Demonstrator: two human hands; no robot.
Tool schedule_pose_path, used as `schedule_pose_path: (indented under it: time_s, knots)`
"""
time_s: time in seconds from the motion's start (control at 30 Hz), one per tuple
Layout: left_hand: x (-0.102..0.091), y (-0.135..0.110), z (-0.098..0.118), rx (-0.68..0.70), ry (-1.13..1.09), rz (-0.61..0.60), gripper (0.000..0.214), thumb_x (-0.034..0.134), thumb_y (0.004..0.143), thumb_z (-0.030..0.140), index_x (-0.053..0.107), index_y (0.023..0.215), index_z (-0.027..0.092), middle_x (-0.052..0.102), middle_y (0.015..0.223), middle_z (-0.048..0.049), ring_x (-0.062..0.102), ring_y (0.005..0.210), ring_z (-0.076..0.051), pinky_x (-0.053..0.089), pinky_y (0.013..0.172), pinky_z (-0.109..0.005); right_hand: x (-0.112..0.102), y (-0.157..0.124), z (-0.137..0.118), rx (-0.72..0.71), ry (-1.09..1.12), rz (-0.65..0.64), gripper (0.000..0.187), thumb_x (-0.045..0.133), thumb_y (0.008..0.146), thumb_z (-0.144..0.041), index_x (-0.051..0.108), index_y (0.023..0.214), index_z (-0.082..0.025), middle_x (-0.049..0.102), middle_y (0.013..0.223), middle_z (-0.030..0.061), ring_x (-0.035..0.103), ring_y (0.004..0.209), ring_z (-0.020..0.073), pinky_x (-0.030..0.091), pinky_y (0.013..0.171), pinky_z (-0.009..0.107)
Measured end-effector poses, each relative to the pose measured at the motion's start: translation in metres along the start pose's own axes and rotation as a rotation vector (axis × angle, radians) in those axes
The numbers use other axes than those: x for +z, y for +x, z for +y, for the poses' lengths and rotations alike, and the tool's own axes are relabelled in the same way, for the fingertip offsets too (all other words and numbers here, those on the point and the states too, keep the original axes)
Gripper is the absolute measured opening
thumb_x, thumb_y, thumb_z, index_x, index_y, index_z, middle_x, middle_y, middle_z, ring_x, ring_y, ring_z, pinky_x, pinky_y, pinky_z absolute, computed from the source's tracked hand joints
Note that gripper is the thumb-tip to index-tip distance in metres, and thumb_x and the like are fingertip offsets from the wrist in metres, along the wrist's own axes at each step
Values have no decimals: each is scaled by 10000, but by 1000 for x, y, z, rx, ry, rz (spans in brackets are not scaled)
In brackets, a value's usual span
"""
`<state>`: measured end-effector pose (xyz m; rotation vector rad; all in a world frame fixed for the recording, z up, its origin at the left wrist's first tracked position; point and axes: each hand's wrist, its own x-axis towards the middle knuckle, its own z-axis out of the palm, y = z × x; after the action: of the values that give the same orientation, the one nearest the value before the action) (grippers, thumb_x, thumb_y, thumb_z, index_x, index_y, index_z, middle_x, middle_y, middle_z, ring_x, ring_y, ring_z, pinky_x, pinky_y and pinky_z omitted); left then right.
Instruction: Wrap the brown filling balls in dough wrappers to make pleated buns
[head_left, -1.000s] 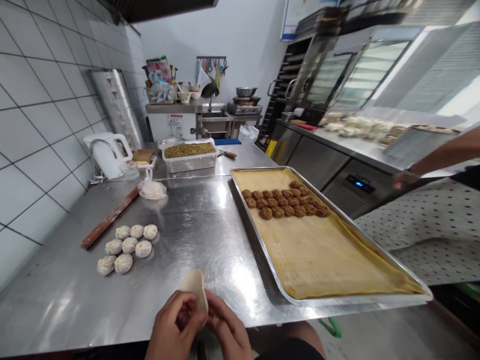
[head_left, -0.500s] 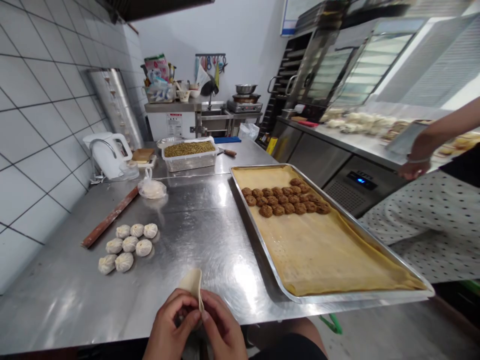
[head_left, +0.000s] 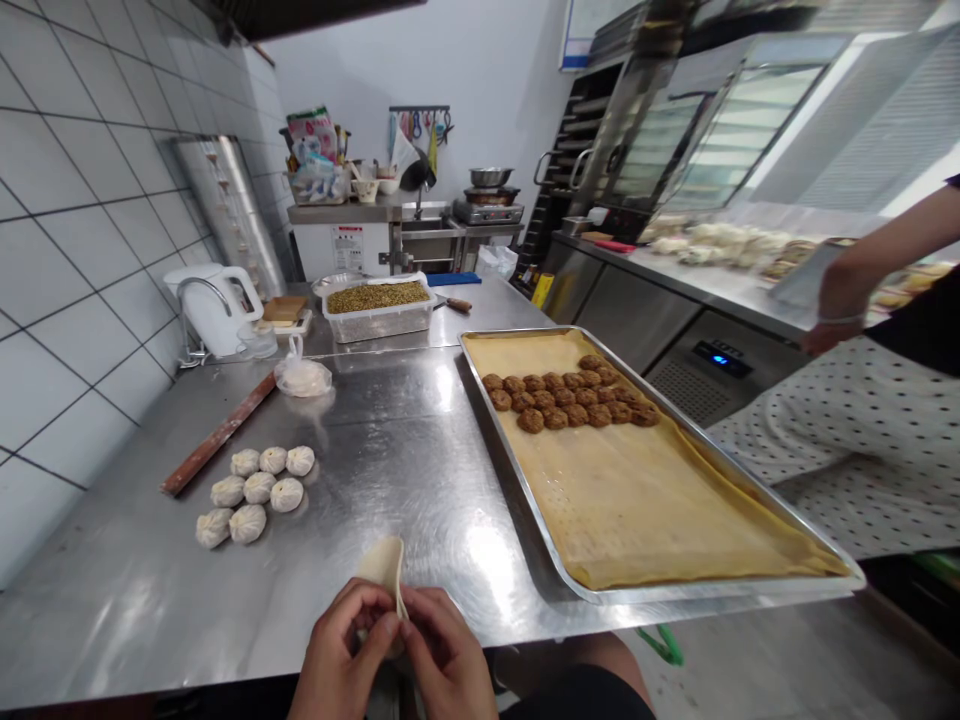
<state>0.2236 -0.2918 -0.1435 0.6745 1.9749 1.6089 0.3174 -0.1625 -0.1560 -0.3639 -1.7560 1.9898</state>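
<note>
Left hand (head_left: 341,645): I had its thumb and fingers clasped on the dough wrapper (head_left: 384,565).
Right hand (head_left: 448,645): I pinched the same wrapper from the other side, thumb close to my left one.
Wrapper's place: it stood folded upright between my hands, over the near edge of the steel table (head_left: 390,430); I could not tell what lay inside.
Pleated buns (head_left: 259,488): eight sat clustered on the table to my left, near a reddish-brown rod (head_left: 220,433).
Knotted bag (head_left: 302,378): it lay by the rod's far end.
Tray (head_left: 720,591): on my right, its yellowish lining (head_left: 645,510) bore rows of brown patties (head_left: 564,397).
Clear tub (head_left: 382,326): farther back, it held a greenish-brown crumbly mix (head_left: 379,297).
Co-worker (head_left: 855,440): someone in dotted cloth stood beyond the tray.
</note>
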Motion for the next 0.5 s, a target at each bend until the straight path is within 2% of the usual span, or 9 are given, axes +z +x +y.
schedule_pose_path:
  time_s: [0.13,0.33,0.5]
  knots:
    - [1,1,6,-96,-47,-1,376,602,973,557,701,989,194,710,923,-53,647,856,-185,513,792,-251,4,1,3,-27,-9,55,298,692,973,-457,796,1197,-289,746,1122,109,721,1053,257,600,900,332]
    - [3,4,15,-106,-54,34,422,628,941,596,724,930,184,716,856,-45,641,805,-183,511,755,-249,6,0,9,-62,-37,78,290,688,973,-464,804,1176,-293,763,1127,112,721,1056,263,602,923,350]
    - [2,6,14,-124,-38,26,440,617,942,609,732,922,185,716,842,-40,640,791,-181,502,740,-245,3,-1,14,-70,-65,89,295,678,977,-471,805,1178,-296,763,1140,117,721,1067,269,597,955,369]
